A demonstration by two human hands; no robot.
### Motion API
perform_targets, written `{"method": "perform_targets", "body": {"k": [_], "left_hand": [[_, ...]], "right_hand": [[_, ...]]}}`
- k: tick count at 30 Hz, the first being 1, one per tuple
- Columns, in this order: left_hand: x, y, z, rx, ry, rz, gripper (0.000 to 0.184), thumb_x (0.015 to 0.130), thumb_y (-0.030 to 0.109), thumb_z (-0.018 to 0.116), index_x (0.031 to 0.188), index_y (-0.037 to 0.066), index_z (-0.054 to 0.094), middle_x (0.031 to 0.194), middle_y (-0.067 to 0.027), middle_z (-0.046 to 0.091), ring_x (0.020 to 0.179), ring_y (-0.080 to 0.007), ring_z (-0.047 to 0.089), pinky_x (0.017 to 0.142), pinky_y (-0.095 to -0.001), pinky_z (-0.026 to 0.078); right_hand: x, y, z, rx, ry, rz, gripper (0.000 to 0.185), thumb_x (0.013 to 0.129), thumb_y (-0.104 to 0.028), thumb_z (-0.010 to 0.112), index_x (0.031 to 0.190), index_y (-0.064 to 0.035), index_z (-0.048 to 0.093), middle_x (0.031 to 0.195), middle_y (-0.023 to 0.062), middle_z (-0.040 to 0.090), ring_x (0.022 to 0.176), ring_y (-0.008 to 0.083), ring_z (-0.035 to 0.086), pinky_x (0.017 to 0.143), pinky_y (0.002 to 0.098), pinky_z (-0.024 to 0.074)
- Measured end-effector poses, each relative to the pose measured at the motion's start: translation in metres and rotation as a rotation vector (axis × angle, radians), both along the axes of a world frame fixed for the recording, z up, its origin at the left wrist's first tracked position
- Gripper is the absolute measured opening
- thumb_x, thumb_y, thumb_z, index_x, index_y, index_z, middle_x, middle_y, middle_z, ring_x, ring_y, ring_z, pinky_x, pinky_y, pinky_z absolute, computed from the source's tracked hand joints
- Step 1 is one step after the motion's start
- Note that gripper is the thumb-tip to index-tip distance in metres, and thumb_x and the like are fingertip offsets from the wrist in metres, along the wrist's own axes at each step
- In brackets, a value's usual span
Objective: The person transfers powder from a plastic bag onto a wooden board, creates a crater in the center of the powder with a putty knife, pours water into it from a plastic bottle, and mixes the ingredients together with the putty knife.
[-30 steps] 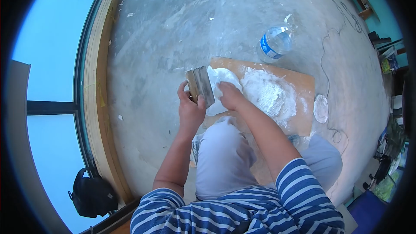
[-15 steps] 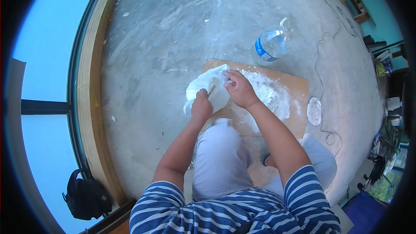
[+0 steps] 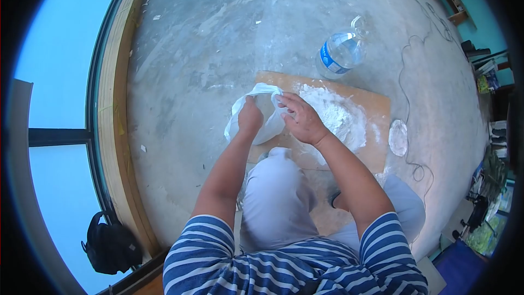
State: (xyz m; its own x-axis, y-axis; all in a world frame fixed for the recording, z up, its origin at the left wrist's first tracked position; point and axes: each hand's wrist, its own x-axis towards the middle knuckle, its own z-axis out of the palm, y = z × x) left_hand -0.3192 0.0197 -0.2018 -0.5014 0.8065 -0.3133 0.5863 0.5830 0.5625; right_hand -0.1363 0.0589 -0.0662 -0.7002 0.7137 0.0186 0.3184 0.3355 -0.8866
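Observation:
A thin white plastic bag stands with its mouth gaping, at the left part of a brown board. My left hand reaches into the bag's mouth, its fingers curled; whatever they hold is hidden. With its fingertips my right hand pinches the bag's rim on the right side. Beside that hand, a spread heap of white powder lies on the brown board.
Beyond the board stands a large clear plastic bottle with a blue label. A whitish oval patch and a thin cable are on the floor to the right. Wooden beams run along the left, near a black bag.
My left hand has moved up and slightly left into the bag's mouth, and the thin tan piece it held is out of sight. The bag's mouth has opened wider.

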Motion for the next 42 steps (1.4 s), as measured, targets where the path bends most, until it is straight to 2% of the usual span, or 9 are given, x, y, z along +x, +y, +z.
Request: {"method": "perform_targets", "body": {"k": [10,13,16,17,21,27,33,39,42], "left_hand": [[0.012,-0.001,-0.018,-0.016,-0.005,-0.139,0.031,0.094,0.012,0.039,0.121,0.003,0.052,0.108,-0.0279,0.065,0.102,-0.0453,0.063,0.088,-0.0533,0.049],[0.013,-0.012,-0.009,-0.205,-0.011,-0.414,0.033,0.097,0.020,0.037,0.121,0.001,0.049,0.108,-0.0289,0.065,0.101,-0.0461,0.064,0.088,-0.0542,0.048],[0.017,-0.017,-0.015,-0.241,0.024,-0.340,0.034,0.098,0.021,0.032,0.120,0.000,0.049,0.108,-0.0298,0.065,0.100,-0.0458,0.064,0.087,-0.0536,0.049],[0.012,-0.013,-0.028,-0.145,0.028,-0.175,0.033,0.096,0.019,0.037,0.120,0.000,0.052,0.111,-0.0282,0.065,0.101,-0.0437,0.065,0.086,-0.0517,0.050],[0.003,0.006,-0.045,-0.187,0.115,-0.313,0.037,0.092,0.018,0.048,0.124,0.002,0.055,0.119,-0.0250,0.064,0.104,-0.0404,0.064,0.088,-0.0494,0.051],[0.012,0.012,-0.047,-0.153,0.069,-0.223,0.035,0.092,0.021,0.048,0.122,0.006,0.058,0.106,-0.0221,0.069,0.100,-0.0385,0.067,0.086,-0.0476,0.052],[0.024,0.012,-0.057,-0.146,0.012,-0.342,0.032,0.094,0.024,0.045,0.119,0.006,0.057,0.104,-0.0245,0.069,0.098,-0.0403,0.067,0.086,-0.0503,0.051],[-0.006,0.020,-0.070,-0.162,-0.029,-0.368,0.040,0.091,0.025,0.056,0.124,0.004,0.059,0.119,-0.0244,0.064,0.112,-0.0391,0.061,0.096,-0.0442,0.048],[-0.019,0.014,-0.083,-0.031,-0.142,-0.211,0.052,0.088,0.032,0.065,0.131,0.005,0.057,0.127,-0.0234,0.060,0.121,-0.0373,0.056,0.103,-0.0396,0.042]], "right_hand": [[0.006,-0.001,-0.007,-0.001,-0.009,-0.014,0.054,0.085,0.002,0.057,0.138,-0.0064,0.051,0.138,0.0155,0.050,0.113,0.0241,0.062,0.095,0.0345,0.0499],[0.007,0.003,0.001,0.018,-0.016,-0.019,0.055,0.085,0.002,0.057,0.139,-0.0063,0.050,0.138,0.0153,0.050,0.113,0.0239,0.062,0.095,0.0346,0.0497],[0.012,0.005,-0.001,0.059,-0.054,-0.019,0.056,0.085,0.001,0.057,0.140,-0.0063,0.049,0.139,0.0148,0.050,0.113,0.0236,0.061,0.095,0.0348,0.0495],[0.011,0.008,-0.003,0.087,-0.070,-0.015,0.056,0.085,0.001,0.057,0.140,-0.0064,0.049,0.139,0.0146,0.050,0.113,0.0235,0.061,0.095,0.0349,0.0494],[0.014,0.003,0.002,0.046,-0.062,0.011,0.057,0.085,0.001,0.057,0.140,-0.0067,0.048,0.138,0.0141,0.050,0.112,0.0237,0.062,0.094,0.0348,0.0494],[0.011,0.006,0.004,0.075,-0.057,0.016,0.057,0.084,0.001,0.057,0.141,-0.0072,0.049,0.138,0.0144,0.050,0.112,0.0239,0.062,0.093,0.0345,0.0495],[0.010,0.000,0.000,0.058,-0.057,0.022,0.058,0.084,0.001,0.057,0.140,-0.0069,0.049,0.139,0.0157,0.049,0.113,0.0240,0.062,0.095,0.0347,0.0493],[0.021,-0.004,0.009,0.000,-0.087,0.029,0.060,0.082,0.001,0.058,0.141,-0.0079,0.049,0.138,0.0155,0.050,0.113,0.0233,0.062,0.096,0.0350,0.0496],[0.023,-0.003,0.008,0.010,-0.090,0.034,0.060,0.082,0.001,0.058,0.141,-0.0085,0.049,0.138,0.0153,0.050,0.113,0.0230,0.062,0.095,0.0350,0.0499]]}}
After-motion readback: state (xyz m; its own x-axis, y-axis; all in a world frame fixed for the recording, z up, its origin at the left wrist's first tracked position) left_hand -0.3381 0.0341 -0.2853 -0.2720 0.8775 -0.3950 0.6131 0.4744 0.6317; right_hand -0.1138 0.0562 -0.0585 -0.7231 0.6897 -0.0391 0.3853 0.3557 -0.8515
